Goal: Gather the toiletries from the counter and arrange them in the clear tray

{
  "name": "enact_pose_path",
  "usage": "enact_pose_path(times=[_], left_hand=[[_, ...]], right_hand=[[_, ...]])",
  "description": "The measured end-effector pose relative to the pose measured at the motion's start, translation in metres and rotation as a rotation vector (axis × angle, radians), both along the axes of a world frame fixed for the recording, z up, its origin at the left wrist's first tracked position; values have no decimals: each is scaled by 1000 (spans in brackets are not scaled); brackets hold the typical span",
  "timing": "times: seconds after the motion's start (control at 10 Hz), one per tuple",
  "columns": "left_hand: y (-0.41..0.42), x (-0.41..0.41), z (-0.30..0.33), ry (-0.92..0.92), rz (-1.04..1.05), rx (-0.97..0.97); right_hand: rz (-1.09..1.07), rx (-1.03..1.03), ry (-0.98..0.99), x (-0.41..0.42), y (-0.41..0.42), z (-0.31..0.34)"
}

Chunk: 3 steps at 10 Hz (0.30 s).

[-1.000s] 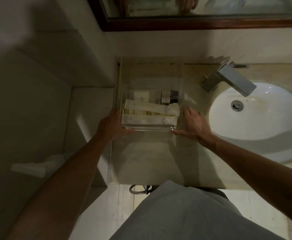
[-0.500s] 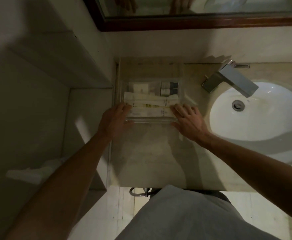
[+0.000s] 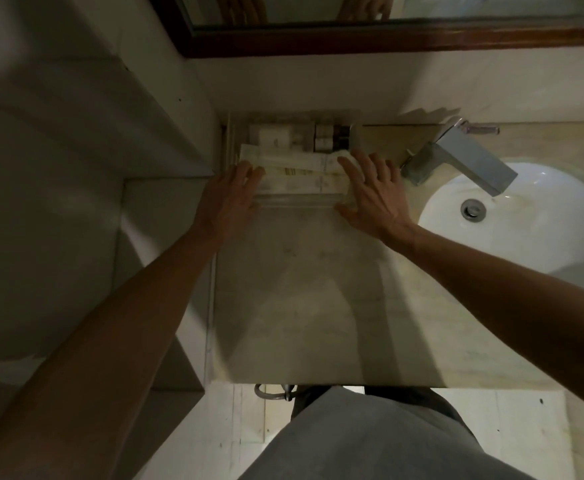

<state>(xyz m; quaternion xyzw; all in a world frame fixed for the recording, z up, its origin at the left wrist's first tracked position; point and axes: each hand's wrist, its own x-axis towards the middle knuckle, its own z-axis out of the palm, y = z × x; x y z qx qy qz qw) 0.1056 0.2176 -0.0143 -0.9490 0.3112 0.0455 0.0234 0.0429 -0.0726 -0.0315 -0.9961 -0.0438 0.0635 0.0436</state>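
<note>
The clear tray [image 3: 297, 201] sits at the back left corner of the counter [image 3: 301, 292], against the wall. Inside it lie long white packets [image 3: 301, 183] across the front, with a small white box [image 3: 275, 136] and small dark-capped bottles [image 3: 332, 136] behind them. My left hand [image 3: 228, 199] lies flat on the tray's front left corner, fingers spread over the packets. On the front right corner rests my right hand [image 3: 373, 192], also flat, with its thumb along the front wall. Neither hand grips anything.
A chrome faucet [image 3: 463, 161] and a white sink [image 3: 543, 216] stand just right of the tray. A wood-framed mirror [image 3: 387, 39] hangs above. A tiled wall and ledge [image 3: 159, 202] close off the left side. My grey-clothed body is at the counter's front edge.
The tray has slid away from me into the back corner. My hands went from holding its sides to lying flat on its front corners.
</note>
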Motion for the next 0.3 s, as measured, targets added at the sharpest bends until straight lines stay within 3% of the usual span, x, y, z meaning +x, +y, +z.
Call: enact_pose_path(times=[0.3], left_hand=[[-7, 2, -2, 35, 48, 10]], right_hand=[[-8, 32, 28, 2, 5, 5]])
